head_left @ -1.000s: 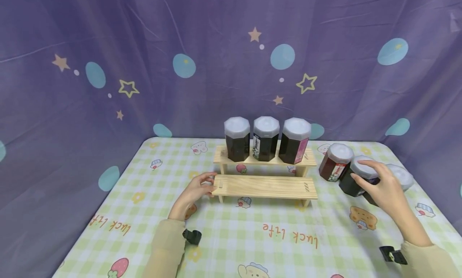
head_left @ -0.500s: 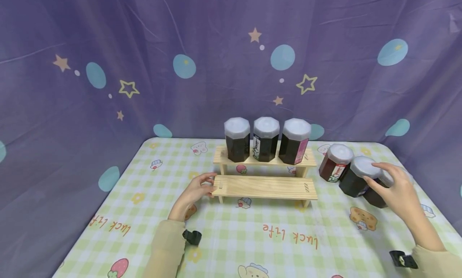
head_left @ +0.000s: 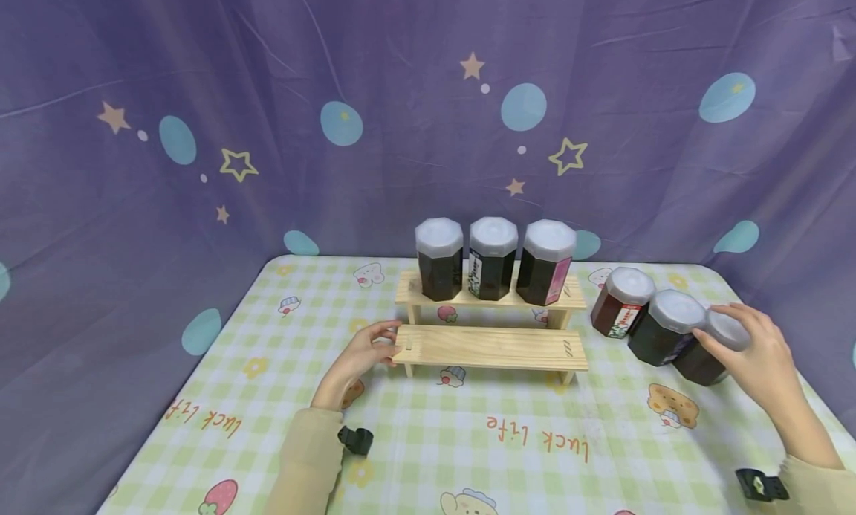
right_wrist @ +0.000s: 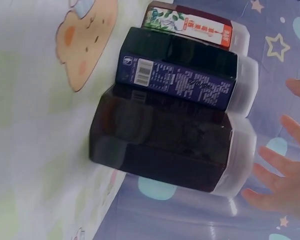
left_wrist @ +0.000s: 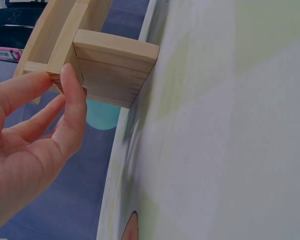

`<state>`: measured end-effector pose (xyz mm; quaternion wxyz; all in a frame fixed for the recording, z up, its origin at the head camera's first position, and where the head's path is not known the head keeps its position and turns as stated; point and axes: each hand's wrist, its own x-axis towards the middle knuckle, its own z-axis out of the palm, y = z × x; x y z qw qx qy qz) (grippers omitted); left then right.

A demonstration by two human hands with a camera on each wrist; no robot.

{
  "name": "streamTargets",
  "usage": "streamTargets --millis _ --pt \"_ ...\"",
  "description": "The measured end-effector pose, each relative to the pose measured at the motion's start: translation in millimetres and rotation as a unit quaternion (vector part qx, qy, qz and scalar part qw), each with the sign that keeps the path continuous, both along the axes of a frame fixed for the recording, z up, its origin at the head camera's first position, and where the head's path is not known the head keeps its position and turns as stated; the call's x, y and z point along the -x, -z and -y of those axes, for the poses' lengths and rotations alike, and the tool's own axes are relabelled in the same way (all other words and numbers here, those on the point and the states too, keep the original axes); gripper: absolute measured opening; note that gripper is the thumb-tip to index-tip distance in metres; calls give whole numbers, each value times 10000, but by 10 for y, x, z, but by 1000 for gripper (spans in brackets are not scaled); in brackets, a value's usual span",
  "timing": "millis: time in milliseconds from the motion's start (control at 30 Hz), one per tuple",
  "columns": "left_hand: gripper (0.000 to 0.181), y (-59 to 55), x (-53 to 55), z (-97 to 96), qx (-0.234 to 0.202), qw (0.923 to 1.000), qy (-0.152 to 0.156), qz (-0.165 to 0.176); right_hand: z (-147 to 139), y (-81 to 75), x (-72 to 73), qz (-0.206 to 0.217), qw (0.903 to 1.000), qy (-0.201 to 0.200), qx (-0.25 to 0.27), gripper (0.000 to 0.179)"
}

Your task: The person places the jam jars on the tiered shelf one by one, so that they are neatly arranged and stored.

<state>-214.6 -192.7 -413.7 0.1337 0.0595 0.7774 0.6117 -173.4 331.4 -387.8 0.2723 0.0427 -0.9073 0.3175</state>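
Note:
My left hand point(head_left: 364, 348) pinches the left end of a two-tier wooden shelf rack point(head_left: 495, 345) between thumb and fingers; the left wrist view shows them at the board's corner point(left_wrist: 65, 60). To the right, a row of three dark octagonal jars with whitish lids stands on the table. Over the nearest jar point(head_left: 700, 360) hovers my right hand point(head_left: 759, 355), its fingers spread around the lid. In the right wrist view the fingers point(right_wrist: 270, 162) appear apart from that lid point(right_wrist: 237, 155). Beside it are a middle jar point(head_left: 658, 338) and a red-labelled jar point(head_left: 614, 313).
Three more dark jars stand on the rack's upper tier, the middle one point(head_left: 493, 266) between its neighbours. The lower tier is bare wood. A checked cloth point(head_left: 428, 441) covers the table, and a purple curtain point(head_left: 401, 180) hangs behind it.
My right hand has moved right, from over the middle jar to over the nearest jar. The left hand, rack and jars have stayed in place.

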Motion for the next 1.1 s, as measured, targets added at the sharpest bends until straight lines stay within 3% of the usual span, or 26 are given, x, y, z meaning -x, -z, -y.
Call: streamTargets --millis 200,333,467,600,833,933,1100 --pt "51 166 91 40 -60 10000 -40 4 -85 57 7 113 9997 227 -38 43" --pt "50 216 107 46 -50 9999 -112 -75 -192 180 48 140 9992 363 -23 48" --pt "50 219 104 47 -66 9998 -130 -112 -247 244 62 198 9986 484 10 51" --pt "51 197 99 45 -83 9999 -88 -66 -217 154 7 426 9981 432 38 54" --pt "51 73 41 23 -61 10000 -44 -27 -230 138 -28 678 9961 545 124 56" --pt "51 134 61 38 -101 9999 -65 -110 -250 157 -23 728 9955 573 195 58" --pt "50 209 88 57 -101 9998 -69 -180 -418 370 73 841 9932 746 295 62"
